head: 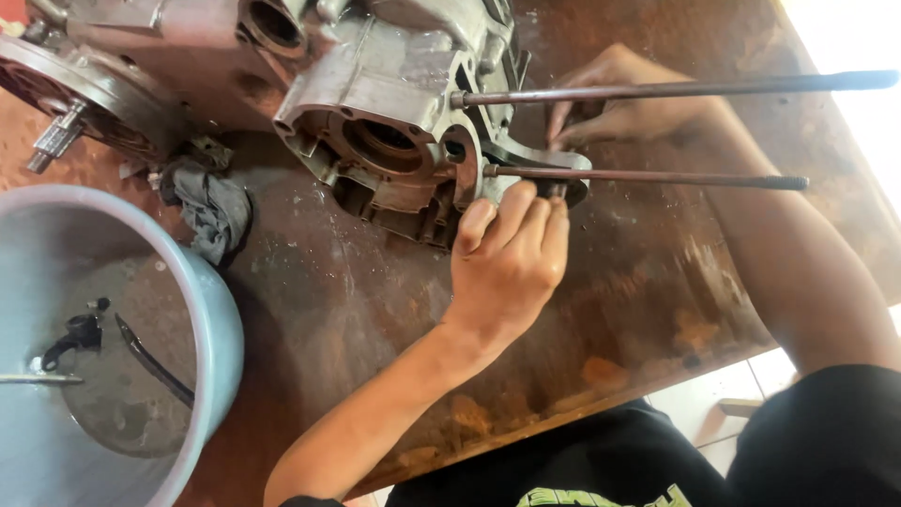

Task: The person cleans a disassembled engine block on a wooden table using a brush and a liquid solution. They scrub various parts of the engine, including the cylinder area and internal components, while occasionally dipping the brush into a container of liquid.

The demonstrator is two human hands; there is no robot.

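While the left hand holds the engine edge tight, the right hand should press flat near the long rods.

The engine case is dull silver-grey metal, smudged with dark grime. Two long studs run out of it, dark grey-brown. The tabletop is rusty reddish-brown, mottled with orange patches and pale scuffs. A crumpled rag is grey. The basin is pale blue, its bottom stained muddy grey, with small black parts lying inside
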